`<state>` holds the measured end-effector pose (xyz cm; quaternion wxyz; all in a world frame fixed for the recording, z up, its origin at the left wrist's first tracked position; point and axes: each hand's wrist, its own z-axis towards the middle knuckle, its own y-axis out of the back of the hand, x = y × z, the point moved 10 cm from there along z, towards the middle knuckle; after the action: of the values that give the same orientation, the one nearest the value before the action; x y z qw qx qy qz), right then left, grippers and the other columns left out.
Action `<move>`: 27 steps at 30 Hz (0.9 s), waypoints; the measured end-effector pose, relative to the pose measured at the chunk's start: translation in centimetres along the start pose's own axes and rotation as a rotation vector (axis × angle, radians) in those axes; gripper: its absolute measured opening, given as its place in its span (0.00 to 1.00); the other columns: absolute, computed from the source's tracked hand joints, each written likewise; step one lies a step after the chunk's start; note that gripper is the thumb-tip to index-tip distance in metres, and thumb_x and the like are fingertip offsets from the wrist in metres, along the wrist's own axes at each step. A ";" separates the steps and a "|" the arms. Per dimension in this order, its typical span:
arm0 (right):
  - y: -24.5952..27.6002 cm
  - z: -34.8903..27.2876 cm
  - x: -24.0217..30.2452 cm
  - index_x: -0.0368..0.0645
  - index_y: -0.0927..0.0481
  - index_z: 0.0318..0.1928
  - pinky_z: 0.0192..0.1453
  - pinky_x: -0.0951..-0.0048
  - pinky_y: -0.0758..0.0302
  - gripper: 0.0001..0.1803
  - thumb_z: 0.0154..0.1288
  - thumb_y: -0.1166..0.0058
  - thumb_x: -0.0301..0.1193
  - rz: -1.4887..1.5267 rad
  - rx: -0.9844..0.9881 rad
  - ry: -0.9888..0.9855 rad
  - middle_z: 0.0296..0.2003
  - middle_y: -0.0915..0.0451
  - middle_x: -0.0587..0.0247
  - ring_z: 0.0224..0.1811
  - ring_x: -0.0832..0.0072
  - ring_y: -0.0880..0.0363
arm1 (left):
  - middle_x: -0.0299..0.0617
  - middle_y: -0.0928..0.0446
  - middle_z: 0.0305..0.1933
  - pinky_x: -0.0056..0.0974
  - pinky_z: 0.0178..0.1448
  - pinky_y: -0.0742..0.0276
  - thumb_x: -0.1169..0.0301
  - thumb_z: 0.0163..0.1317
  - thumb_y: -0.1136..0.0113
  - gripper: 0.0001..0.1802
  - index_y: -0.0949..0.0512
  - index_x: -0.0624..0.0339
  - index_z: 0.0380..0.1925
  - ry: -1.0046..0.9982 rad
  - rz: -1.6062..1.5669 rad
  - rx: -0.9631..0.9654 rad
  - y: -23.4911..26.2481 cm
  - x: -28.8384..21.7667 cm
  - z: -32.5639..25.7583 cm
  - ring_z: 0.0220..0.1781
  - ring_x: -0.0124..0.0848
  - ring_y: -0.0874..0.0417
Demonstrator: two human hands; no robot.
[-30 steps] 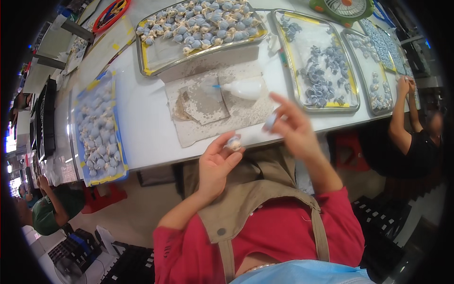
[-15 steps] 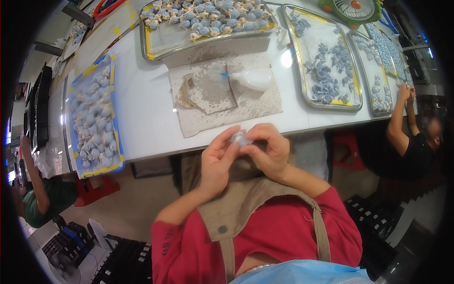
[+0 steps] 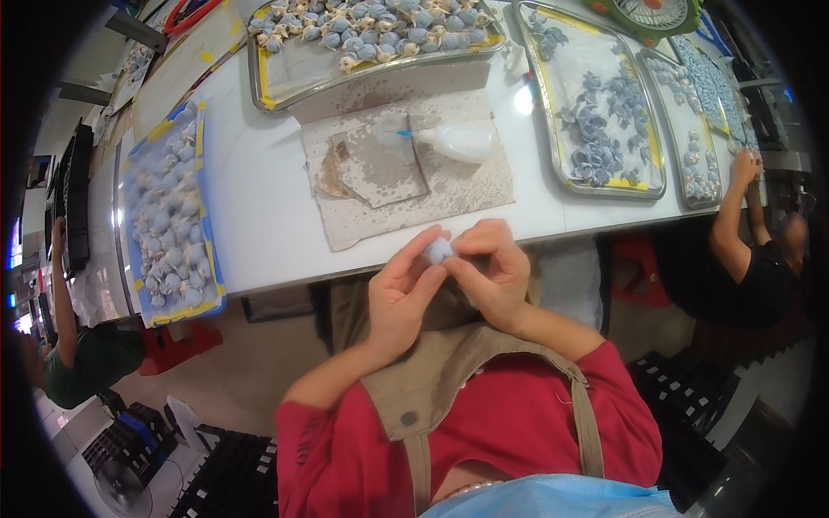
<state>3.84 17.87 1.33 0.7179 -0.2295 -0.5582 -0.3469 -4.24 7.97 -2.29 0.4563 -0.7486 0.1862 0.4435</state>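
Just off the table's near edge, my left hand [image 3: 399, 292] and my right hand [image 3: 494, 274] pinch one small rounded blue-grey piece [image 3: 439, 251] between thumbs and fingertips. It resembles the pieces in the trays; my fingertips cover its sides. Beyond my hands lies a stained sheet of cardboard [image 3: 471, 194] with its far side folded up. On it rest a dark-edged flat plate [image 3: 389, 177] and a white squeeze bottle [image 3: 466, 144] lying on its side, its blue tip pointing left.
Blue-grey and cream pieces fill a far metal tray [image 3: 257, 86] and a blue-lined tray [image 3: 216, 250] at left. Curled blue-grey parts lie in a metal tray [image 3: 596, 192] at right, beside a narrower tray [image 3: 699, 205]. A green fan [image 3: 652, 10] stands far right. Co-workers sit on both sides.
The piece has turned between my fingertips, now showing a rounder blue-grey side. My hands stay in nearly the same place. The left co-worker's arm has shifted.
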 end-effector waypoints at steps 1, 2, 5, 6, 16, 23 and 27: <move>0.0 0.1 0.5 0.40 0.21 0.34 0.42 0.74 0.30 0.13 0.46 0.35 0.20 -0.074 0.020 0.053 0.32 0.23 0.62 0.36 0.71 0.27 | 0.41 0.28 0.53 0.29 0.58 0.33 0.78 0.64 0.49 0.23 0.37 0.66 0.60 -0.004 0.017 -0.026 0.0 -0.2 0.0 0.53 0.24 0.28; 0.0 0.2 0.9 0.41 0.21 0.34 0.42 0.73 0.31 0.13 0.45 0.35 0.20 -0.107 0.029 0.083 0.32 0.23 0.63 0.35 0.71 0.27 | 0.41 0.28 0.53 0.29 0.58 0.33 0.78 0.64 0.49 0.23 0.36 0.66 0.60 -0.008 0.033 -0.052 0.1 -0.3 0.1 0.53 0.24 0.28; -0.2 0.2 2.5 0.44 0.20 0.34 0.42 0.72 0.33 0.15 0.42 0.34 0.21 -0.265 0.051 0.202 0.32 0.23 0.67 0.34 0.71 0.27 | 0.41 0.29 0.54 0.30 0.58 0.33 0.78 0.64 0.49 0.22 0.36 0.66 0.59 -0.025 0.049 -0.007 -0.1 -0.5 0.0 0.53 0.23 0.29; -0.3 0.2 3.1 0.45 0.20 0.34 0.41 0.71 0.34 0.16 0.41 0.34 0.21 -0.352 0.059 0.263 0.32 0.23 0.68 0.34 0.72 0.27 | 0.42 0.29 0.54 0.29 0.58 0.33 0.78 0.64 0.49 0.22 0.36 0.66 0.59 -0.040 0.065 -0.001 -0.2 -0.7 0.0 0.53 0.23 0.29; -1.2 -0.2 5.9 0.51 0.19 0.35 0.37 0.72 0.44 0.19 0.35 0.35 0.26 -0.663 0.077 0.532 0.30 0.21 0.78 0.31 0.79 0.26 | 0.42 0.27 0.51 0.25 0.51 0.32 0.77 0.63 0.46 0.21 0.33 0.68 0.56 -0.028 0.167 -0.083 0.2 -1.2 -0.3 0.45 0.21 0.27; -1.0 -0.1 6.8 0.51 0.18 0.31 0.36 0.72 0.46 0.16 0.34 0.37 0.27 -0.667 0.091 0.511 0.28 0.22 0.79 0.31 0.79 0.26 | 0.44 0.22 0.45 0.23 0.47 0.30 0.73 0.63 0.44 0.18 0.29 0.69 0.51 -0.097 0.517 0.001 -0.2 -2.6 -0.6 0.37 0.20 0.24; -0.8 0.4 6.9 0.52 0.17 0.31 0.36 0.72 0.46 0.16 0.33 0.38 0.27 -0.617 0.130 0.486 0.27 0.22 0.80 0.30 0.79 0.27 | 0.43 0.23 0.46 0.25 0.46 0.29 0.73 0.62 0.43 0.17 0.28 0.69 0.50 -0.061 0.425 0.007 -0.2 -2.6 -0.7 0.40 0.21 0.24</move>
<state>3.92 16.01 8.07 0.7041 0.0835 -0.4358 -0.5544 -5.17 7.18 0.08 0.3605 -0.6772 0.3274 0.5515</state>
